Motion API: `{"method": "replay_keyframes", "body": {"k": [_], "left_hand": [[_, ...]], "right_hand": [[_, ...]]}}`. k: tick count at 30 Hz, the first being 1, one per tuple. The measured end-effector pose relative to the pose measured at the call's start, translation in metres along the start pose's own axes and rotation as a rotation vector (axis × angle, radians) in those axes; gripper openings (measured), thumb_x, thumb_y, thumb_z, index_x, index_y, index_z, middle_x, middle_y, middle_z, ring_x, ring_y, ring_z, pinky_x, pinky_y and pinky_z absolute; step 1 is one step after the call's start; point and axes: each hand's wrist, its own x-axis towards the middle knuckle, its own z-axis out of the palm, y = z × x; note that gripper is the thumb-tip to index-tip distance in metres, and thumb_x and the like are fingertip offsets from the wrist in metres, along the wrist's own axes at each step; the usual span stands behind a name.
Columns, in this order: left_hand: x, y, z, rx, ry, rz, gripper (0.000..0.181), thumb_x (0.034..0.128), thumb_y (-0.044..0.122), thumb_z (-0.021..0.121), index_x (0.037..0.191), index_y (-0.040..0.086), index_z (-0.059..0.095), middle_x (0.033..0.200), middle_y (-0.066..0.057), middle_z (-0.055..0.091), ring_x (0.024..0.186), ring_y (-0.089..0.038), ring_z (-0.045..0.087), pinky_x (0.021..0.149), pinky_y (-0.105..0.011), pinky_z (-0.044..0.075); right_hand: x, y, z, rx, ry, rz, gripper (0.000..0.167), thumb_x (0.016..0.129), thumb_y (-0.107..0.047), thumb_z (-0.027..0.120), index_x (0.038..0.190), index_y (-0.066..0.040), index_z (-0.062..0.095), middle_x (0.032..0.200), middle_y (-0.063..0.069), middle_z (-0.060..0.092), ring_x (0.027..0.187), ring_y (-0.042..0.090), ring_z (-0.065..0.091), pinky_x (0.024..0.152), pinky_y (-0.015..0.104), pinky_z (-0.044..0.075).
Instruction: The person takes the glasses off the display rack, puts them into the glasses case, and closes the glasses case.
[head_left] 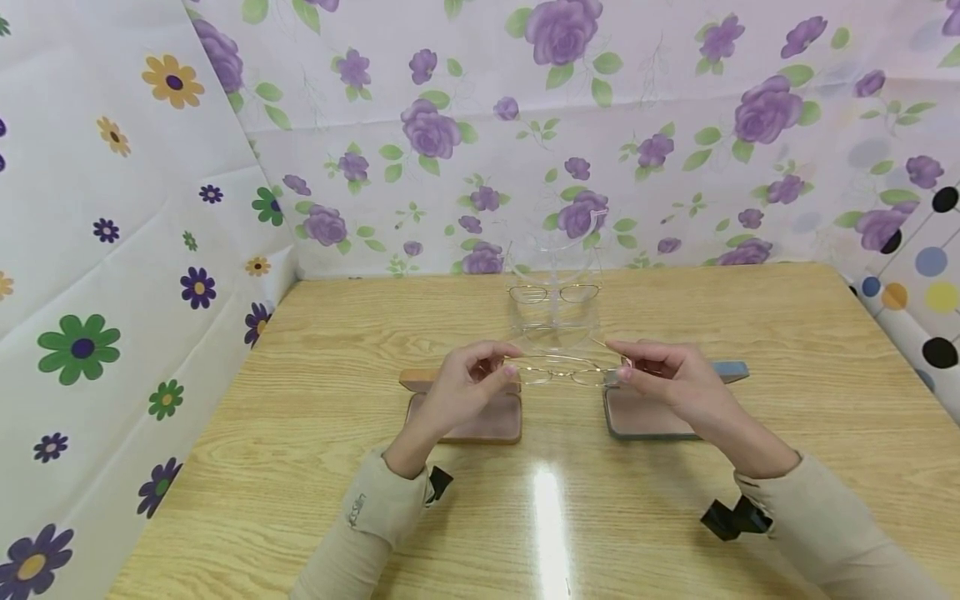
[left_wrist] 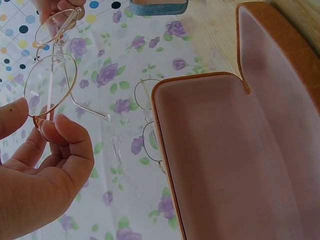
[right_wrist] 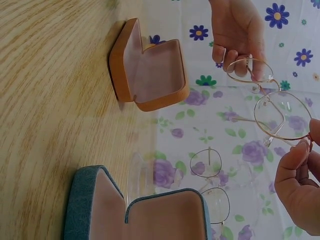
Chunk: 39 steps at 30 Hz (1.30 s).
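Between both hands, a pair of thin gold-rimmed eyeglasses point(head_left: 536, 377) is held level above the table. My left hand point(head_left: 471, 385) pinches one end of the frame near the hinge, thumb against the fingertips. At the opposite end, my right hand point(head_left: 678, 379) pinches the frame the same way. Below the left hand lies an open orange-brown glasses case point(head_left: 487, 423) with a pinkish lining. An open teal glasses case point(head_left: 648, 417) lies below the right hand. Both cases show bare lining; the left wrist view shows the brown one point(left_wrist: 210, 150) close up.
Behind the hands stands a clear plastic display stand point(head_left: 555, 312) bearing another pair of thin-rimmed glasses point(head_left: 580, 292). Floral cloth point(head_left: 431, 129) hangs at the table's back and left. The wood table point(head_left: 300, 467) has a bright reflection near its front.
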Motion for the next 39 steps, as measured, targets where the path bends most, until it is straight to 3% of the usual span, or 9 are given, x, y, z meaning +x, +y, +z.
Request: {"method": "replay_keyframes", "body": {"k": [5,15,23,29,36,39], "left_hand": [[0.001,-0.001,0.0,0.002,-0.002,0.004,0.022,0.0887,0.009,0.059,0.108,0.0,0.063,0.073,-0.004,0.051,0.06,-0.014,0.043,0.055,-0.022,0.037],[0.0,-0.002,0.0,0.0,-0.003,0.023,0.022,0.0887,0.009,0.059,0.108,-0.001,0.063,0.073,-0.004,0.051,0.059,-0.014,0.043,0.054,-0.022,0.037],[0.0,-0.001,0.0,-0.002,-0.003,0.016,0.023,0.0887,0.009,0.059,0.109,-0.003,0.062,0.073,-0.004,0.051,0.059,-0.013,0.043,0.054,-0.022,0.037],[0.0,0.002,0.0,-0.002,-0.005,-0.004,0.022,0.0885,0.004,0.057,0.109,-0.004,0.062,0.072,-0.006,0.051,0.058,-0.012,0.042,0.054,-0.022,0.036],[-0.005,0.032,-0.002,0.001,-0.009,-0.006,0.021,0.0877,-0.002,0.056,0.105,-0.012,0.06,0.071,-0.007,0.05,0.058,-0.008,0.04,0.054,-0.021,0.035],[-0.005,0.035,-0.002,-0.001,-0.008,-0.006,0.02,0.0877,-0.002,0.056,0.105,-0.013,0.059,0.07,-0.007,0.05,0.058,-0.008,0.04,0.054,-0.02,0.035]], "right_hand": [[0.0,0.0,0.0,-0.008,-0.006,0.004,0.045,0.09,-0.017,0.059,0.129,0.002,0.048,0.126,0.014,0.05,0.1,0.012,0.057,0.082,0.026,0.048],[0.0,0.0,0.0,-0.009,-0.012,-0.017,0.043,0.089,-0.016,0.059,0.127,0.003,0.05,0.117,-0.005,0.056,0.101,0.018,0.057,0.081,0.026,0.049],[-0.001,0.0,0.0,-0.01,-0.014,-0.015,0.04,0.089,-0.017,0.059,0.125,-0.002,0.054,0.117,-0.005,0.057,0.101,0.017,0.057,0.081,0.026,0.048],[-0.001,-0.001,0.001,-0.024,-0.02,-0.003,0.043,0.089,-0.018,0.059,0.127,0.003,0.051,0.117,-0.003,0.057,0.097,0.012,0.057,0.081,0.026,0.048],[-0.002,-0.003,0.001,-0.024,-0.028,-0.002,0.044,0.09,-0.018,0.058,0.127,0.004,0.05,0.117,-0.001,0.056,0.099,0.012,0.057,0.083,0.028,0.048],[-0.002,-0.003,0.001,-0.022,-0.028,-0.008,0.044,0.09,-0.018,0.058,0.127,0.005,0.05,0.115,-0.003,0.057,0.099,0.013,0.058,0.083,0.028,0.048]]}}
